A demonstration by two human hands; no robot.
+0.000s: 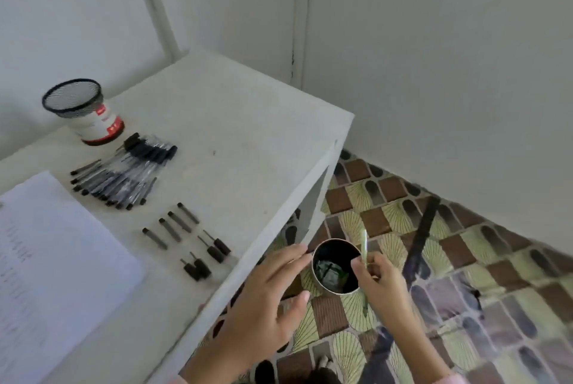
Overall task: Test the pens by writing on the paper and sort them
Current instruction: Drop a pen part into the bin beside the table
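Sorting, seemingly: pinches a thin pen [365,247] upright in the right hand [381,278] over the dark tin [335,247] off the table [248,135] edge, left hand [263,300] spread open beside its rim. Calls next for dropping it in cleanly.

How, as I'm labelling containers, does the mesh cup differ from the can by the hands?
The mesh cup stands on the table; the can sits off its edge, lower down. The mesh cup is see-through with a red-white label; the can is solid, dark inside, holding something. Both are round and open-topped.
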